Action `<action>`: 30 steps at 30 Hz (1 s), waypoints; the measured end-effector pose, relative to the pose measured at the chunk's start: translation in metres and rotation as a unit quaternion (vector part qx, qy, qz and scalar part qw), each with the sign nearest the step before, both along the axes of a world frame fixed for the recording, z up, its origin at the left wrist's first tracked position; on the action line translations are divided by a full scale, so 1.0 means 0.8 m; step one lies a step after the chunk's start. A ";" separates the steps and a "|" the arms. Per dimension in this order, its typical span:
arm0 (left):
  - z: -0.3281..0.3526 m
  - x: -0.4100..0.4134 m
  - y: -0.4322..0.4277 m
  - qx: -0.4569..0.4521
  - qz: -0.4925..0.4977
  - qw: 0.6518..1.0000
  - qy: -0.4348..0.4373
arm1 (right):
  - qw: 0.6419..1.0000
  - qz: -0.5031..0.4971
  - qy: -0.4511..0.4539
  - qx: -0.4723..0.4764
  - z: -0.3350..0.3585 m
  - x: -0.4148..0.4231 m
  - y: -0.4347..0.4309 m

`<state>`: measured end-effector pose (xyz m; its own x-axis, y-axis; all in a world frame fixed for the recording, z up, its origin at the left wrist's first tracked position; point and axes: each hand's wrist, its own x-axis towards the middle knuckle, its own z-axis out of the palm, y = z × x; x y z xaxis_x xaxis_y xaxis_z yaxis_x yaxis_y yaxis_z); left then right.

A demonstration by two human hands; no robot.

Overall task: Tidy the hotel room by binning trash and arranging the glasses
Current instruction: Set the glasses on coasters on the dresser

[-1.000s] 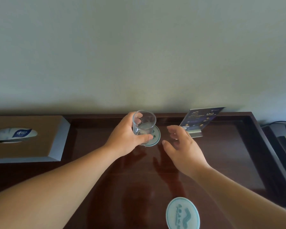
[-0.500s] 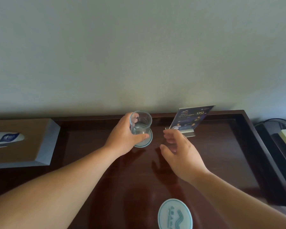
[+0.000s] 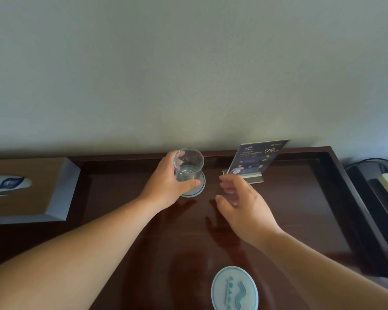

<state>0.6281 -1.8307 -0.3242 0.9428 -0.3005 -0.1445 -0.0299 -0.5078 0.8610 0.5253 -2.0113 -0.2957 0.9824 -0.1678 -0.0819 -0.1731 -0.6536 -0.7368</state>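
Observation:
A clear drinking glass (image 3: 189,164) stands upright on a round pale-blue coaster (image 3: 199,187) near the back of the dark wooden tray (image 3: 336,198). My left hand (image 3: 166,186) grips the glass from its left side, thumb across the front. My right hand (image 3: 242,202) hovers just right of the coaster, fingers loosely spread, holding nothing. A second pale-blue coaster (image 3: 234,288) with a wave logo lies bare at the tray's near edge.
A blue leaflet in an acrylic stand (image 3: 255,161) sits at the back right, just behind my right hand. A wooden tissue box (image 3: 29,191) lies at left. Dark devices and cables (image 3: 381,182) sit beyond the tray's right rim. The wall rises directly behind.
The glass, tilted in my left hand before, now stands upright on the coaster. My right hand has stayed beside it, drawing slightly away.

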 end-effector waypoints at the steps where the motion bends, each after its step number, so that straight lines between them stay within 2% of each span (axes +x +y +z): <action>1: 0.000 0.000 0.001 0.000 -0.001 1.000 0.008 | 1.000 0.000 0.000 0.001 0.001 -0.001 0.000; 9: 0.014 -0.036 0.032 0.036 0.035 0.999 0.012 | 1.000 0.010 -0.004 -0.003 0.016 -0.016 0.001; 15: 0.039 -0.084 0.049 0.012 0.040 0.999 0.000 | 1.000 0.006 -0.009 -0.012 0.024 -0.043 0.007; 24: 0.071 -0.139 0.049 -0.011 -0.041 0.999 -0.018 | 0.998 -0.041 -0.015 -0.047 0.045 -0.105 0.024; 30: 0.064 -0.184 0.054 -0.012 -0.104 0.994 -0.013 | 0.992 -0.087 0.015 -0.085 0.047 -0.168 0.033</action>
<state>0.4808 -1.7877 -0.2733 0.8634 -0.4923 -0.1105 -0.1553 -0.4677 0.8701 0.3913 -1.9846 -0.2584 0.9350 -0.3482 -0.0668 -0.3142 -0.7264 -0.6112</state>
